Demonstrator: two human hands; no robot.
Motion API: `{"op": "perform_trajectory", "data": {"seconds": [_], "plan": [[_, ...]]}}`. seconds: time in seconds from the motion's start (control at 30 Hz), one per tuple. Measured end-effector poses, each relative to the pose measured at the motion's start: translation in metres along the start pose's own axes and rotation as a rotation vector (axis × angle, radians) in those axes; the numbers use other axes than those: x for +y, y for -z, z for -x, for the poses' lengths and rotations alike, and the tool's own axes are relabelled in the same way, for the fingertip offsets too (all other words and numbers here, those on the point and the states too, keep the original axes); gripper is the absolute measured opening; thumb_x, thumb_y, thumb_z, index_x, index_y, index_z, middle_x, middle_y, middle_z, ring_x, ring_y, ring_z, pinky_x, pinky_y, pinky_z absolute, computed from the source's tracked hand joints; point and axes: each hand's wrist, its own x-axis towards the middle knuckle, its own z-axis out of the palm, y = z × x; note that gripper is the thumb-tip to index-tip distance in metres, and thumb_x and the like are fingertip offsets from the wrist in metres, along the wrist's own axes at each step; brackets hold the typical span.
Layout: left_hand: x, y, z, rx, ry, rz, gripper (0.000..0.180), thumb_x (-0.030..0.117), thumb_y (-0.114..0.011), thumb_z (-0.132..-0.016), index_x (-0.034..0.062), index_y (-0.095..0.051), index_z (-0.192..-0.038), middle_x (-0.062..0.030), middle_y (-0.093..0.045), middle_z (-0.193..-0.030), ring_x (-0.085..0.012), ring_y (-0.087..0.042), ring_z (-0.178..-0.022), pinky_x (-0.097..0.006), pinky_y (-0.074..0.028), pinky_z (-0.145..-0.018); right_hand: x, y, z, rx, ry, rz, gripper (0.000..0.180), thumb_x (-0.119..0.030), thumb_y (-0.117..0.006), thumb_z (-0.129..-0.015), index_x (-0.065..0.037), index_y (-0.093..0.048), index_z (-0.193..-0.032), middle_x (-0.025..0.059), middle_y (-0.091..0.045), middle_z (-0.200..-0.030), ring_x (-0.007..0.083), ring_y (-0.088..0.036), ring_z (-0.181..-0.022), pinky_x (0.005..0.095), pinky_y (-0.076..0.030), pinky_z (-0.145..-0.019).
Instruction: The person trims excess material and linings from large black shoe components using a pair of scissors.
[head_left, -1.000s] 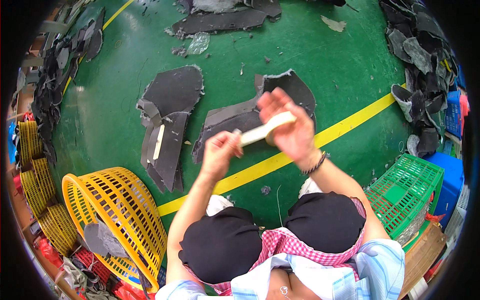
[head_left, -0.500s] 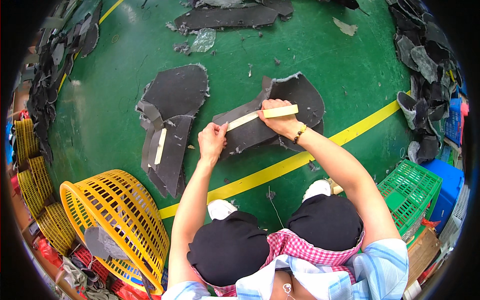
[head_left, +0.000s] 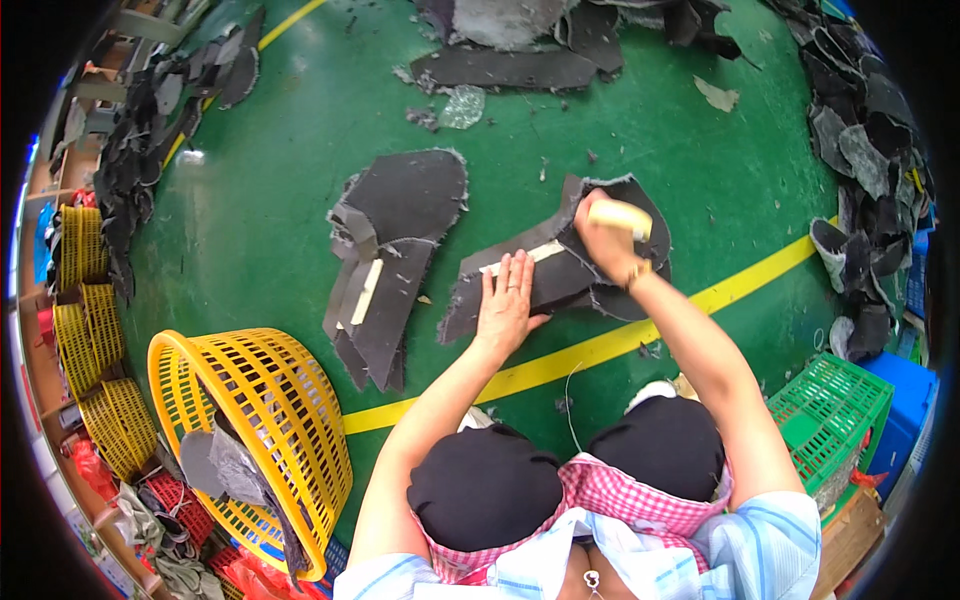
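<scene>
Two dark grey cut pieces with fuzzy edges lie on the green floor ahead of me. Across the right-hand piece (head_left: 545, 282) runs a pale tape strip (head_left: 546, 251). My left hand (head_left: 505, 305) rests on that strip's near end, fingers stretched out and flat. A roll of pale yellow tape (head_left: 624, 218) is gripped in my right hand (head_left: 603, 240), which is over the far, curled part of the same piece and slightly blurred. The left-hand piece (head_left: 408, 205) bears a similar short tape strip (head_left: 367, 290) and is touched by neither hand.
A yellow basket (head_left: 290, 390) holding grey scraps leans at the lower left. Green crates (head_left: 835, 410) stand at the lower right beside a blue bin (head_left: 905, 400). Dark piles line the left (head_left: 150, 150) and right (head_left: 850, 150), with more pieces (head_left: 510, 68) at the top. A yellow line (head_left: 570, 345) crosses the floor.
My left hand has gone from pinching the tape's end to lying flat on the strip. With the tape roll, my right hand has shifted away over the curled end. The whole view has shifted slightly.
</scene>
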Motion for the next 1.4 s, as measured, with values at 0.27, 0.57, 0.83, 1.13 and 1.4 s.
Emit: {"op": "perform_trajectory", "data": {"seconds": [0.27, 0.57, 0.83, 1.13, 1.4], "plan": [[-0.017, 0.044, 0.000, 0.038, 0.061, -0.073, 0.060, 0.004, -0.047, -0.084, 0.0093, -0.033, -0.142, -0.0227, -0.042, -0.137, -0.0398, -0.043, -0.126, -0.054, -0.035, -0.102, 0.016, 0.077, 0.001, 0.209, 0.048, -0.243, 0.018, -0.016, -0.052, -0.091, 0.000, -0.061, -0.089, 0.0149, -0.067, -0.100, 0.0282, -0.063, -0.083, 0.0379, -0.049, -0.080], [-0.128, 0.070, 0.107, 0.051, 0.725, -0.256, 0.111, 0.048, -0.080, -0.062, 0.0199, -0.018, -0.149, -0.0191, -0.018, -0.152, -0.0469, -0.024, -0.135, -0.074, -0.018, -0.100, 0.012, 0.076, 0.039, -0.106, -0.084, -0.461, 0.019, -0.020, -0.054, -0.093, -0.003, -0.059, -0.085, 0.0052, -0.064, -0.084, 0.0111, -0.054, -0.075, 0.0278, -0.044, -0.068], [-0.186, 0.023, 0.104, 0.037, 0.957, -0.179, 0.102, 0.018, -0.072, -0.066, 0.0089, -0.013, -0.148, -0.0251, -0.040, -0.137, -0.0450, -0.046, -0.119, -0.054, -0.038, -0.099, -0.002, 0.050, 0.081, -0.327, 0.056, -0.481, 0.011, -0.012, -0.059, -0.088, -0.002, -0.061, -0.084, 0.0052, -0.060, -0.072, 0.0124, -0.054, -0.066, 0.0278, -0.045, -0.063], [-0.221, 0.145, 0.082, 0.552, 0.845, 1.336, 0.044, 0.009, -0.069, -0.060, -0.0002, -0.061, -0.102, -0.0097, -0.066, -0.090, -0.0213, -0.061, -0.080, -0.035, -0.050, -0.075, 0.028, 0.050, 0.077, -0.382, -0.069, -0.634, 0.019, -0.019, -0.057, -0.093, -0.004, -0.056, -0.082, 0.0007, -0.061, -0.079, 0.0077, -0.049, -0.071, 0.0246, -0.042, -0.065], [-0.220, 0.390, 0.327, 0.865, 0.510, 1.529, 0.021, 0.021, -0.062, -0.082, 0.0080, -0.060, -0.099, -0.0100, -0.064, -0.092, -0.0209, -0.065, -0.078, -0.035, -0.055, -0.069, 0.009, 0.045, 0.058, -0.459, -0.036, -0.623, 0.020, -0.019, -0.057, -0.093, -0.005, -0.053, -0.080, -0.0009, -0.055, -0.074, 0.0069, -0.047, -0.070, 0.0240, -0.040, -0.064]]}}
